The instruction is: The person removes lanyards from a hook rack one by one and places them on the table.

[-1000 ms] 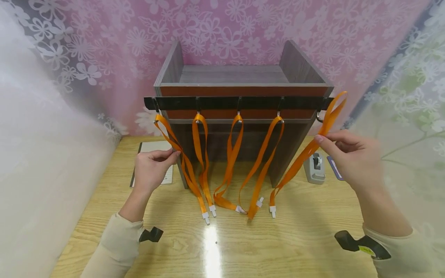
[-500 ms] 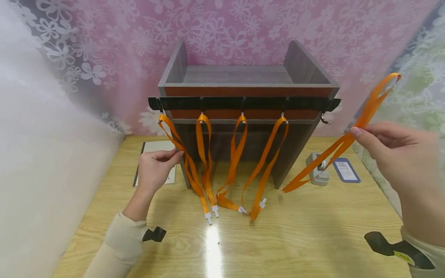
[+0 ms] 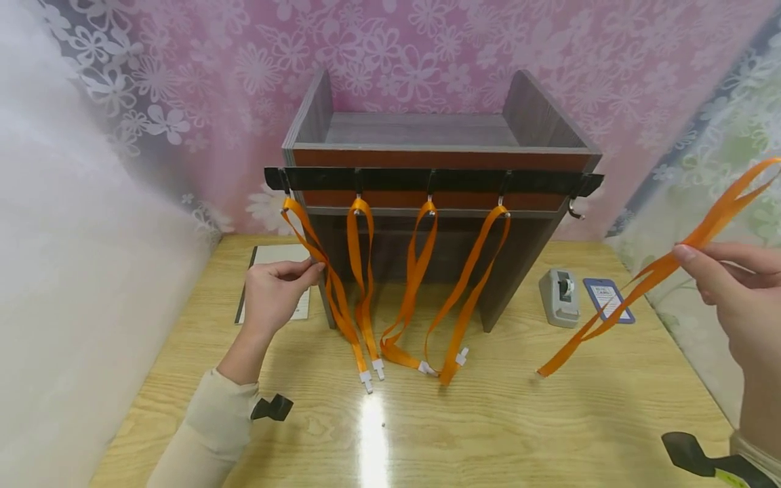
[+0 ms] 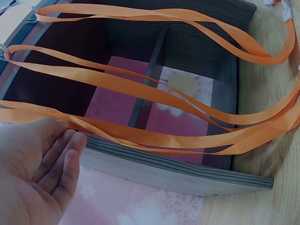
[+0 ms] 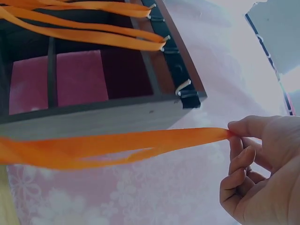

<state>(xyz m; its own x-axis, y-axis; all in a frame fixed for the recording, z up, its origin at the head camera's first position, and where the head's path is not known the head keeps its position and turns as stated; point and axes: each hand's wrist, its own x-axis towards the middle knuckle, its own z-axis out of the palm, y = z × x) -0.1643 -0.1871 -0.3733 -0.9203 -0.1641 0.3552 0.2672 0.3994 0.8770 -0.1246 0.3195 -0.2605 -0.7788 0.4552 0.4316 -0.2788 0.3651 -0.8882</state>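
My right hand (image 3: 741, 285) pinches an orange lanyard (image 3: 655, 274) between thumb and forefinger at the far right. The strap's loop sticks up past the fingers and its other end trails down toward the table. My left hand (image 3: 277, 295) pinches the leftmost hanging lanyard (image 3: 332, 288) partway down its strap, beside the shelf's left side panel. That lanyard's loop sits over the leftmost hook of a black hook rail (image 3: 393, 179). Several more orange lanyards (image 3: 415, 261) hang from the middle hooks, white clips resting on the table. The rightmost hook (image 5: 183, 86) carries nothing.
Behind the rail stands a grey wooden shelf (image 3: 421, 129) on the wooden table (image 3: 488, 434). A tape dispenser (image 3: 560, 298) and a blue-framed card holder (image 3: 610, 300) lie to its right. A notebook (image 3: 268, 255) lies partly behind my left hand.
My right hand has carried its lanyard off to the right, away from the rightmost hook, and its lower end has swung right. My left hand keeps its pinch in place.
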